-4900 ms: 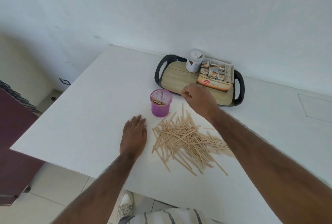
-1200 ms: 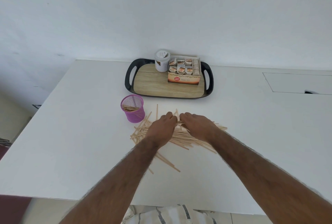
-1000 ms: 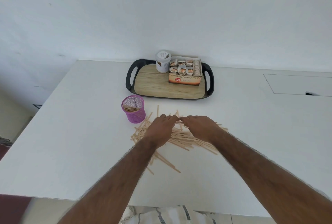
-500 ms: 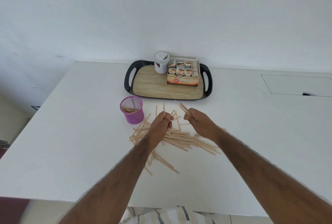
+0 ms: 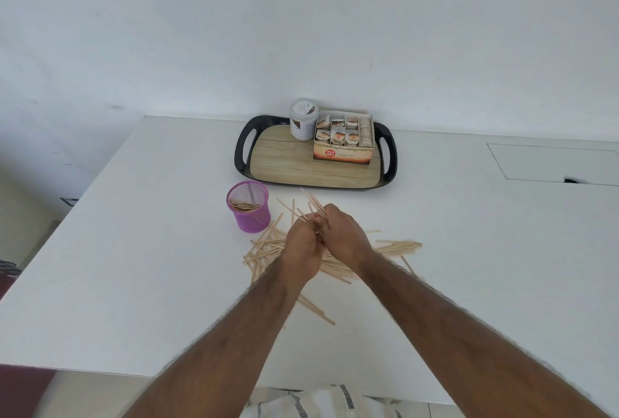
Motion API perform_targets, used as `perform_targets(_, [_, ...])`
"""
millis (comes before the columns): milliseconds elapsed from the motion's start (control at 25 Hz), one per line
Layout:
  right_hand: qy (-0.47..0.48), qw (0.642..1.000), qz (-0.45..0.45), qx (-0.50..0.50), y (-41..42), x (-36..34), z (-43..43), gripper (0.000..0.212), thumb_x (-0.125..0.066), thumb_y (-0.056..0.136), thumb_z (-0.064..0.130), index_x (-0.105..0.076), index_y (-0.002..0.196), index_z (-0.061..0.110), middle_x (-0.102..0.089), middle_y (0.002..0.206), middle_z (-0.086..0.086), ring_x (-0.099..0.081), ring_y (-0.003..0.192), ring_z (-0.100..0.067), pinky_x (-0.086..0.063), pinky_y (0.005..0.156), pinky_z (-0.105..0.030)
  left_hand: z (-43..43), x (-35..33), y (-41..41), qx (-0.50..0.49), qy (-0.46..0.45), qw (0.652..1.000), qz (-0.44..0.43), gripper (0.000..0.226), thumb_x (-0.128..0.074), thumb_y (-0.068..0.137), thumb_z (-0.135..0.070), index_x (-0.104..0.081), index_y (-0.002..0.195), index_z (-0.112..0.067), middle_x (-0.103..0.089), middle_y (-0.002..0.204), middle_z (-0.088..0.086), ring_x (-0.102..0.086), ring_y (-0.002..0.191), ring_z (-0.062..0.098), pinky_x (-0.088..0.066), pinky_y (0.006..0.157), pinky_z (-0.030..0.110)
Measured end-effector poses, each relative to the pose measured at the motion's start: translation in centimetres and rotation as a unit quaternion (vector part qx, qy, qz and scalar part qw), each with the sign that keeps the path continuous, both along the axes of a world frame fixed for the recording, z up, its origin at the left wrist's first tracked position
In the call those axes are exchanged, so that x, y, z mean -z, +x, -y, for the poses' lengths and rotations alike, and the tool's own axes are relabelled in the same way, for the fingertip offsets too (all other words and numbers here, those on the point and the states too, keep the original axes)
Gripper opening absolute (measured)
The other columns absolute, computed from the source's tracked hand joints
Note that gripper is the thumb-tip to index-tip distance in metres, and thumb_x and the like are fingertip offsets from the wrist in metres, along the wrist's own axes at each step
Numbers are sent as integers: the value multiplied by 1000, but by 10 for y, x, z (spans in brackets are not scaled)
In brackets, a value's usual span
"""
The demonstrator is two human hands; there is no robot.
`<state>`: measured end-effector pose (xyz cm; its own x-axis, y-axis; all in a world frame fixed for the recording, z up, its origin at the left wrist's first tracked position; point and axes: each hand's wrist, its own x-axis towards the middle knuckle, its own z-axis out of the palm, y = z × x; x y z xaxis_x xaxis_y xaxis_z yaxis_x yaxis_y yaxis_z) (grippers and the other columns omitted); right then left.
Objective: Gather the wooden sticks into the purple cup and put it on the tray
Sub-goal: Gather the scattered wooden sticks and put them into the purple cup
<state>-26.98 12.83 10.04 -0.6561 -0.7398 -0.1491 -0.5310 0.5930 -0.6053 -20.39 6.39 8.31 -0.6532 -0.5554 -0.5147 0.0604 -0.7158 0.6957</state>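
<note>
A purple mesh cup (image 5: pixel 249 208) stands upright on the white table, a few wooden sticks inside it. Right of it lies a loose pile of wooden sticks (image 5: pixel 392 248). My left hand (image 5: pixel 303 248) and my right hand (image 5: pixel 345 236) meet above the pile, fingers curled together around a small bundle of sticks (image 5: pixel 313 201) whose ends poke up and away from me. The bundle is lifted off the table. Behind the pile sits the black-handled tray (image 5: pixel 284 166) with a wood-look floor.
On the tray's far side stand a white jar (image 5: pixel 303 119) and an open carton of tea sachets (image 5: pixel 343 143). The table's left edge drops to the floor. A rectangular hatch outline (image 5: pixel 549 163) marks the table at the right.
Both hands left the pile with sticks pinched in each, rose, and have come together so the sticks form one bundle. The cup and tray have not moved.
</note>
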Motion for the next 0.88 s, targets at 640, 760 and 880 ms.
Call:
perform_targets(640, [62, 976, -200, -58, 19, -9, 2, 31, -40, 103, 17, -43, 132, 7, -62, 109, -11, -64, 97, -30, -46, 70, -38, -3, -13, 0, 7, 112, 990, -82, 68, -28, 100, -69, -61, 134, -20, -69, 127, 16, -68, 116, 33, -51, 101, 50])
perform_targets(760, [71, 971, -221, -52, 17, -11, 0, 21, -44, 102, 16, -50, 121, 7, -56, 112, -11, -62, 96, -26, -47, 70, -35, -3, -13, -2, 3, 62, 996, -57, 66, -34, 100, -67, -64, 128, -15, -74, 117, 13, -69, 113, 32, -53, 100, 52])
perform_targets(880, [77, 969, -226, -69, 15, -6, -3, 28, -48, 102, 19, -49, 126, 6, -50, 117, -11, -56, 100, -23, -52, 75, -34, -7, -9, -1, 13, 19, 999, -37, 47, -41, 106, -48, -61, 126, -11, -74, 115, 12, -71, 108, 28, -55, 99, 49])
